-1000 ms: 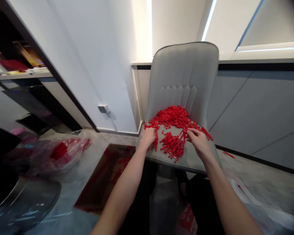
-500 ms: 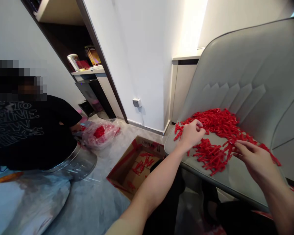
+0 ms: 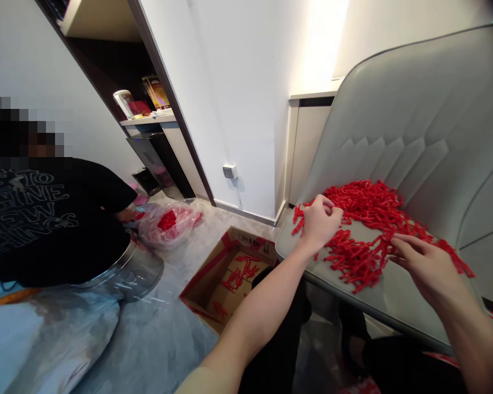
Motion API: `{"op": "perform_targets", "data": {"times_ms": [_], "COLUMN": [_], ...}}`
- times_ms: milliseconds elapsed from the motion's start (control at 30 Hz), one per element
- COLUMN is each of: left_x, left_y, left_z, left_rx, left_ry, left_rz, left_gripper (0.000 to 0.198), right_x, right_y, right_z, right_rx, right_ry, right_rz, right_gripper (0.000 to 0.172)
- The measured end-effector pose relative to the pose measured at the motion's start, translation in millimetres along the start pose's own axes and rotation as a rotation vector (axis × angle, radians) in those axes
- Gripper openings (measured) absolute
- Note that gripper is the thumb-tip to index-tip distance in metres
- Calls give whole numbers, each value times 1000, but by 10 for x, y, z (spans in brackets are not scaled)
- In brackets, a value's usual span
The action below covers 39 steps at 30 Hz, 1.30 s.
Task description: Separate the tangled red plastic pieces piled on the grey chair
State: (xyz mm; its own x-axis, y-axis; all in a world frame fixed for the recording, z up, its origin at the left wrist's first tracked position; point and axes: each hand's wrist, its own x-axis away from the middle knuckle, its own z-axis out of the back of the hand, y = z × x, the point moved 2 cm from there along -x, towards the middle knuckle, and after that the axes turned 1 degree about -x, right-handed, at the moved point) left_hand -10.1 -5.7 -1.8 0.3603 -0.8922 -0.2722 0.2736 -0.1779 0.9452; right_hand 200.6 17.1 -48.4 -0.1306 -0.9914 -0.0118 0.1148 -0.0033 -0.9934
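Note:
A heap of small red plastic pieces (image 3: 363, 205) lies spread over a grey padded chair seat (image 3: 293, 246), below the stitched backrest. My left hand (image 3: 321, 224) rests at the heap's left edge with its fingers curled, and whatever they might hold is hidden. Over the heap's right part, my right hand (image 3: 425, 268) has its fingers apart and touches the red pieces, holding nothing I can see.
An open cardboard box (image 3: 225, 279) with scattered red pieces stands on the floor left of the chair. Beyond it, a person in a black printed shirt (image 3: 53, 219) reaches towards a clear plastic bag (image 3: 168, 224) of red pieces. Shelves and a wall stand behind.
Since a second ago the view has swung right, bringing the box and the other person into view. My left hand has shifted slightly up; the right barely moved.

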Motion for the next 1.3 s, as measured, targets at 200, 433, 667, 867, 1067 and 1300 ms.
{"op": "perform_targets", "data": {"times_ms": [200,433,667,867,1067,1300], "left_x": [160,193,144,146,100,-285], "left_y": [161,267,260,216,119,-204], "left_z": [-220,-352,-347,-338,-341,0], "left_rx": [272,275,154,-41,-125,-397], "left_ry": [-157,-279,-321,-400,-397,-86], "left_rz": [45,62,16,19,156,296], "left_gripper": [12,13,3,9,7,6], "right_x": [41,68,66,29,-53,-106], "right_y": [-56,-266,-330,-275,-180,-146], "right_z": [-142,-192,-167,-160,-172,-179], "right_rx": [-110,-45,-39,-16,63,102], "right_ry": [-74,-125,-68,-43,-37,-36], "right_rz": [-124,89,160,177,126,154], "right_gripper": [28,31,25,28,25,31]}}
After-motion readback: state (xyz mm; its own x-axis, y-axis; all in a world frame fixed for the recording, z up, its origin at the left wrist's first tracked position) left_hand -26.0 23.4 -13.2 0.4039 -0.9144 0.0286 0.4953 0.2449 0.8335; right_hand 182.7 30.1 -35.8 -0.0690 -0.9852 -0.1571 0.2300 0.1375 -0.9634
